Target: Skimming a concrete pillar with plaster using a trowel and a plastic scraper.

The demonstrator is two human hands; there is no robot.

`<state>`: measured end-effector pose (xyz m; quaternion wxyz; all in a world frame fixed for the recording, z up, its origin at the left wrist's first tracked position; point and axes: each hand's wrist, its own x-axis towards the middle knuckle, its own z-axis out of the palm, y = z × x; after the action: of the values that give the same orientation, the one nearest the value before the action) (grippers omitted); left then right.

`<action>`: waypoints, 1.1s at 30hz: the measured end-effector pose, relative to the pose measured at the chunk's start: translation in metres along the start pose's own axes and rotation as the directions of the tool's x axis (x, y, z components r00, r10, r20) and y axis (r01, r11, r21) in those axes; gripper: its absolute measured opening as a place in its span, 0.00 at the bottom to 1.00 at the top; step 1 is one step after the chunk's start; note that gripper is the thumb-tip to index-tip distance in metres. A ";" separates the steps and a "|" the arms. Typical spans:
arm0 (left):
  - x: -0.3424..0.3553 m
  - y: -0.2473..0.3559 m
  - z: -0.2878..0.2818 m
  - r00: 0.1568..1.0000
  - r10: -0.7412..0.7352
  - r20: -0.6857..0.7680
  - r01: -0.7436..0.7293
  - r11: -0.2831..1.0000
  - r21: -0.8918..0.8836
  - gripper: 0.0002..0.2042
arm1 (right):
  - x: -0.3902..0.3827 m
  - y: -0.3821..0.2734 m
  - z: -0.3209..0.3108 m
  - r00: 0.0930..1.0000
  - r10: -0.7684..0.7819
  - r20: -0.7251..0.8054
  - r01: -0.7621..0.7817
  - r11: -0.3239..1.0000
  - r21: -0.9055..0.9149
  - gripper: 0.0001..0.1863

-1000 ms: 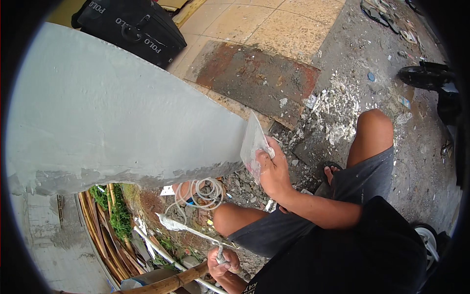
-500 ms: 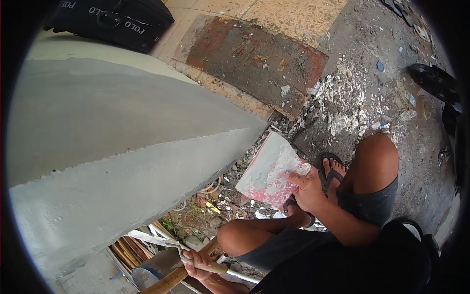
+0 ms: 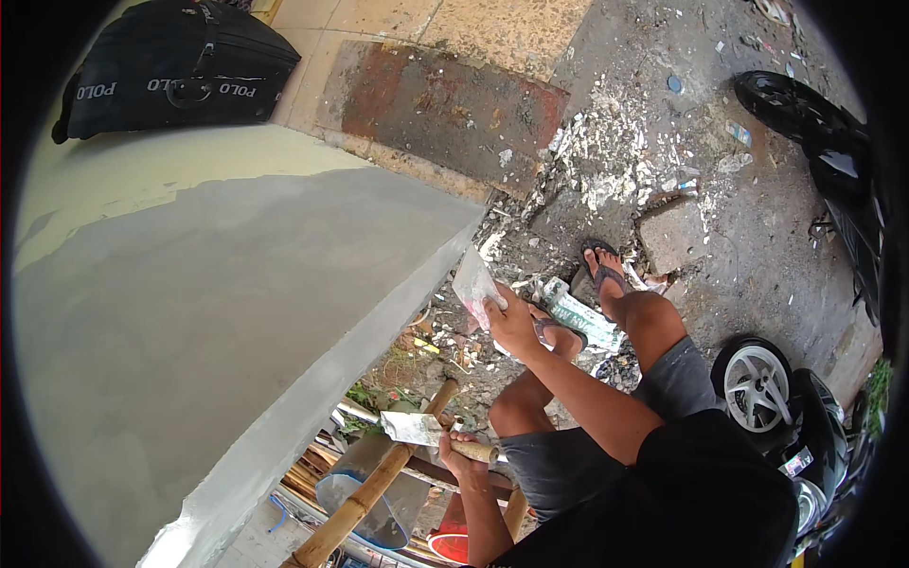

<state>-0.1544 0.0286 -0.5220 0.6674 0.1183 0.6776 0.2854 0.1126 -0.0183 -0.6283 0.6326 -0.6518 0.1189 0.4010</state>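
Observation:
My right hand [image 3: 513, 327] grips a thin, pale rectangular scraper plate [image 3: 470, 279] smeared with white and pink, held beside the lower edge of the grey skim-coated wall [image 3: 227, 331]. Along that edge runs a lighter strip; patchy pale yellow paint shows beyond the grey coat. Lower down, my left hand [image 3: 459, 454] is closed on a putty knife [image 3: 407, 426] with a wooden handle and a wide, white-smeared blade, over a bamboo pole [image 3: 369, 492]. My sandalled feet [image 3: 606, 270] rest on rubble and debris-strewn ground.
A black wheeled suitcase [image 3: 189, 52] sits at top left on tiles, near a stained board [image 3: 445, 114]. Motorbikes [image 3: 833, 189] stand on the right, one wheel [image 3: 753, 383] close to my knee. A red bucket [image 3: 450, 544] and a translucent container [image 3: 341, 502] lie below the wall.
The view has shifted, showing more motorbike and wall top. My right hand's plate, face-up half a second ago, is tilted again. My left hand's knife has come up, blade turned flat.

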 end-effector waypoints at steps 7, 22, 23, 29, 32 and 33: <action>-0.050 -0.016 -0.019 0.984 -0.064 -0.168 0.086 0.988 0.130 0.09 | -0.006 -0.058 0.035 0.916 -0.313 -0.251 0.299 0.950 -0.095 0.22; -0.104 0.015 0.011 0.977 -0.188 -0.104 0.209 0.943 0.259 0.07 | -0.053 -0.090 0.080 0.810 -0.442 -0.387 0.403 0.897 -0.182 0.30; -0.099 0.019 -0.001 0.977 -0.190 -0.091 0.209 0.937 0.279 0.08 | -0.059 -0.095 0.082 0.808 -0.439 -0.393 0.401 0.898 -0.178 0.30; -0.091 0.038 -0.028 0.960 -0.252 -0.122 0.275 0.927 0.256 0.05 | -0.103 -0.105 0.082 0.791 -0.569 -0.225 0.547 0.822 -0.156 0.29; -0.095 0.037 -0.024 0.971 -0.210 -0.113 0.235 0.922 0.309 0.05 | -0.098 -0.101 0.076 0.855 -0.340 -0.391 0.324 0.940 -0.109 0.25; -0.098 0.037 -0.021 0.971 -0.210 -0.112 0.235 0.921 0.311 0.05 | -0.088 -0.100 0.072 0.843 -0.299 -0.447 0.291 0.953 -0.088 0.23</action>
<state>-0.1746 0.0003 -0.4208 0.6407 0.1370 0.7492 0.0974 0.0951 0.0338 -0.4875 0.6356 -0.7432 0.1588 0.1361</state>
